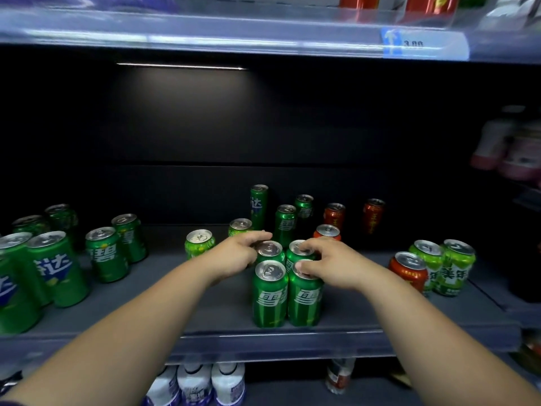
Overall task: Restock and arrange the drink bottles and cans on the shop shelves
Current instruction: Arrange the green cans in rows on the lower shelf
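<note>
A dark shop shelf [205,306] carried scattered drink cans. At its front centre four green ones stood touching in a square. The left hand [237,254] curled its fingers round the rear-left green can [270,251]. The right hand [333,265] curled its fingers over the rear-right green can [294,256], thumb resting on the front-right green can [304,300].

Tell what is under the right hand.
The right hand curls its fingers over two green cans, the front can and the rear can behind it. Both lids are partly covered; whatever lies beneath the palm is hidden.
</note>
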Demonstrator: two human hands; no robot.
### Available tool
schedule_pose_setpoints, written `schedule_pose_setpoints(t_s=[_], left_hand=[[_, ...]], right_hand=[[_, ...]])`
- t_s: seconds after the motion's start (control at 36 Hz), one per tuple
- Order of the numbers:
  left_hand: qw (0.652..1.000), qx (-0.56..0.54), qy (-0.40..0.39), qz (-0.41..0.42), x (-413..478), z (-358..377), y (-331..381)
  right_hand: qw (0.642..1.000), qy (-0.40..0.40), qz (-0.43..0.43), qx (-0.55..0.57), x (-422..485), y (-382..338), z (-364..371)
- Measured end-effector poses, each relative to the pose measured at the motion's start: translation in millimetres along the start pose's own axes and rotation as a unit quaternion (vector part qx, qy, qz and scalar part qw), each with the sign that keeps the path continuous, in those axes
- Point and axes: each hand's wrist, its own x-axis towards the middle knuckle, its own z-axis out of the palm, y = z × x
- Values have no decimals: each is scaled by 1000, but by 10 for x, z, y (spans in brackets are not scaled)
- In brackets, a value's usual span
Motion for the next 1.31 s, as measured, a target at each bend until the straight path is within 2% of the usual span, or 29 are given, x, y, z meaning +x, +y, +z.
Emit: schedule_pose_setpoints(t_s=[0.11,0.28,0.56,0.67,0.75,0.86,1.03,1.19,1.31], left_hand=[[996,49,46,51,-56,-182,11],[992,87,69,60,-44,-500,48],[972,220,30,77,397,-797,132],[961,263,18,81,670,-831,213],[957,283,-22,65,909,-837,267],[955,281,-58,81,1184,-751,342],[923,348,-78,146,1599,-510,460],[908,382,-97,143,1968,-308,436],[898,403,-109,137,2135,-241,354]], right_hand=[[1000,18,-3,-4,63,-41,-8],[998,43,-14,-46,310,-127,-65],[996,50,5,-68,791,-236,-228],[994,55,38,-88,982,-201,-324],[991,44,68,-109,1146,-164,-413],[988,57,102,-98,1339,-18,-488],[988,76,100,-89,1625,165,-535],[990,68,94,-79,1931,258,-503],[986,32,102,-125,2177,317,-418]])
